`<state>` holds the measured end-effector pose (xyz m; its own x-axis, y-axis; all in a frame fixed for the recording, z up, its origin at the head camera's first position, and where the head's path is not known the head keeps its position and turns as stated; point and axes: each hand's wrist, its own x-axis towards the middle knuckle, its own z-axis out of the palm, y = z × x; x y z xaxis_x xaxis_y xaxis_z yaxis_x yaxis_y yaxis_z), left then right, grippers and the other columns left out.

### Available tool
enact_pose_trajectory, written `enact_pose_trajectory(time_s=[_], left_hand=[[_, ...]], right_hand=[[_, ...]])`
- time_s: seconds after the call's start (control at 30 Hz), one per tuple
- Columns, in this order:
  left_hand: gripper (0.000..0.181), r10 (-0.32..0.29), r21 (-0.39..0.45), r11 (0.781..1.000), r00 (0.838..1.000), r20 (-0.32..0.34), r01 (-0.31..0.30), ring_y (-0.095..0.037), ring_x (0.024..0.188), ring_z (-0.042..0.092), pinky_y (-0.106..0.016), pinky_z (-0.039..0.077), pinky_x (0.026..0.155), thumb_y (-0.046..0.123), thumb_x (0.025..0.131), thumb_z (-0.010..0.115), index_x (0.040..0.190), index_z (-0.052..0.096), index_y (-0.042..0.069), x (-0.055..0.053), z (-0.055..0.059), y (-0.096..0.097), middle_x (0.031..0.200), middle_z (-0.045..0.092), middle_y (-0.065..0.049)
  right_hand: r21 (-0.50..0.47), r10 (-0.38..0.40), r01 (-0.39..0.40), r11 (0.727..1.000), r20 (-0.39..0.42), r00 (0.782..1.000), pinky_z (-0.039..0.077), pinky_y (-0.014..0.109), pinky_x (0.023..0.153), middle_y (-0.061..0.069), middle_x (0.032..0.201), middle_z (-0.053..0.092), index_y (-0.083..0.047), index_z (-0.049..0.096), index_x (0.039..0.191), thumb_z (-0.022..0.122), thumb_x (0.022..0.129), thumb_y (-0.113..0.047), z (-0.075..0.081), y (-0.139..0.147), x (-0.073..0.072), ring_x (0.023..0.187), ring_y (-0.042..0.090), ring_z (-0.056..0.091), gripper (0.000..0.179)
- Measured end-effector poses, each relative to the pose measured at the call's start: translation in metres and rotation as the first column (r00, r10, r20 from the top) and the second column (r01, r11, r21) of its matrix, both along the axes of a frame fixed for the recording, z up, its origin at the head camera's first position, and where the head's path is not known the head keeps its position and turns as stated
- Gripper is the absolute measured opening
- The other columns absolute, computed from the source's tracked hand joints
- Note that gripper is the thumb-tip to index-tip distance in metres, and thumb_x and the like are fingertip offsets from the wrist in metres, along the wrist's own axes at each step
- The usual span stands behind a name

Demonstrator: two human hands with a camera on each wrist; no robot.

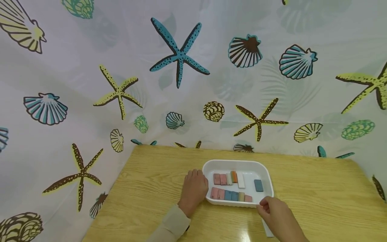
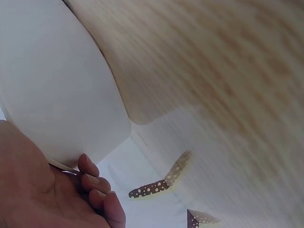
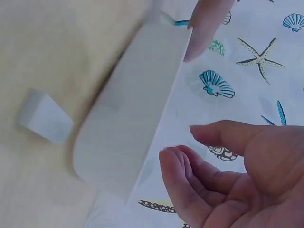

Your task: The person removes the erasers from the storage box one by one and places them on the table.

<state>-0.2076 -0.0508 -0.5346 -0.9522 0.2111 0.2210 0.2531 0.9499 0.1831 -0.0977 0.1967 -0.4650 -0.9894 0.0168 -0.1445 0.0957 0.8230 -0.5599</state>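
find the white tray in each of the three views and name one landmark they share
Head: the white tray is low and right of centre, on the table.
Left wrist: the tray fills the upper left, above the left hand.
Right wrist: the tray slants across the area left of centre, to the left of the right hand.
Shared landmark: the starfish-print cloth.

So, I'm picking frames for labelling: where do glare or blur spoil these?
Head view: a glare spot on the table near the bottom edge; left wrist view: wood grain soft at upper right; right wrist view: white tray and white block blurred.
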Motion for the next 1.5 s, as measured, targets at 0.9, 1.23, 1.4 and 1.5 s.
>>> enact_pose_trajectory(time_s=[0.9, 1.23, 1.4, 1.5], left_hand=[[0.023, 0.004, 0.006, 1.0, 0.998, -0.059, -0.003, -0.023, 0.076, 0.046, -0.037, 0.04, 0.07, 0.022, 0.093, 0.045, 0.085, 0.054, 0.002, 0.001, 0.0, 0.0, 0.077, 0.048, -0.008], [0.024, -0.009, 0.005, 1.0, 0.999, -0.045, 0.009, -0.024, 0.077, 0.047, -0.038, 0.041, 0.071, 0.022, 0.093, 0.043, 0.087, 0.055, 0.002, 0.003, 0.004, 0.0, 0.078, 0.049, -0.008], [0.025, -0.006, 0.0, 1.0, 0.999, -0.047, 0.006, -0.023, 0.076, 0.046, -0.037, 0.04, 0.069, 0.022, 0.093, 0.043, 0.087, 0.055, 0.001, 0.002, 0.002, 0.0, 0.077, 0.048, -0.008], [0.025, 0.003, -0.003, 1.0, 0.999, -0.039, -0.003, -0.023, 0.076, 0.046, -0.037, 0.04, 0.07, 0.023, 0.093, 0.044, 0.088, 0.055, 0.001, 0.0, 0.001, -0.001, 0.078, 0.049, -0.008]], right_hand=[[0.348, -0.012, 0.133, 0.928, -0.328, 0.944, 0.05, 0.048, 0.055, 0.025, 0.07, 0.05, 0.018, 0.059, 0.081, 0.056, 0.083, 0.007, -0.047, -0.022, -0.068, 0.069, 0.039, 0.058, 0.011], [0.479, -0.001, 0.074, 0.875, -0.151, 0.989, 0.049, 0.048, 0.058, 0.029, 0.074, 0.053, 0.016, 0.059, 0.085, 0.063, 0.08, -0.001, -0.051, -0.026, -0.081, 0.071, 0.039, 0.057, 0.018], [0.489, 0.005, 0.073, 0.869, -0.156, 0.988, 0.048, 0.05, 0.059, 0.03, 0.075, 0.055, 0.014, 0.06, 0.084, 0.066, 0.079, -0.005, -0.056, -0.026, -0.085, 0.071, 0.041, 0.057, 0.02], [0.479, 0.02, 0.059, 0.876, -0.158, 0.987, 0.048, 0.051, 0.061, 0.03, 0.075, 0.055, 0.014, 0.06, 0.086, 0.067, 0.078, -0.005, -0.056, -0.026, -0.086, 0.072, 0.042, 0.057, 0.022]])
